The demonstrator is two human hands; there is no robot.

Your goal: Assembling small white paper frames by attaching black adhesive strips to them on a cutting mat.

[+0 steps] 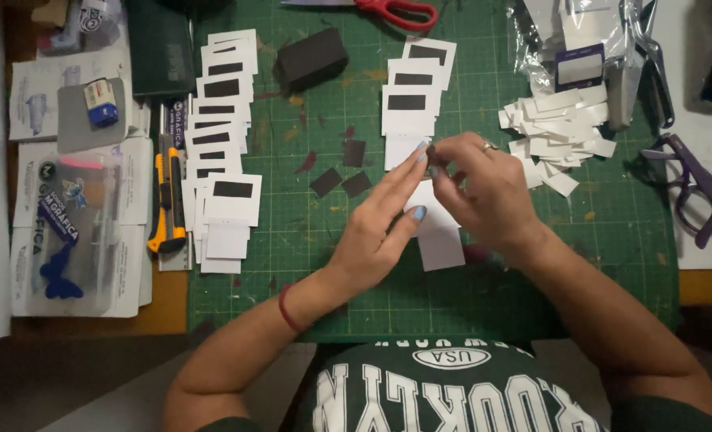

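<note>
Green cutting mat (308,240) beneath, my right hand (484,192) and left hand (384,228) pinch one small dark piece (433,152) between fingertips, white card (440,240) just below my grip.

— What packaging sits on the left of the desk?
— A clear plastic packet (80,232) with a blue label and a blue butterfly shape inside, lying on white printed cartons (32,100). Above it, a small white and blue box (100,102) rests on a grey card.
— And on the right?
— A crumpled clear bag (568,36) at top right, bearing a white label edged in dark purple (578,67).
</note>
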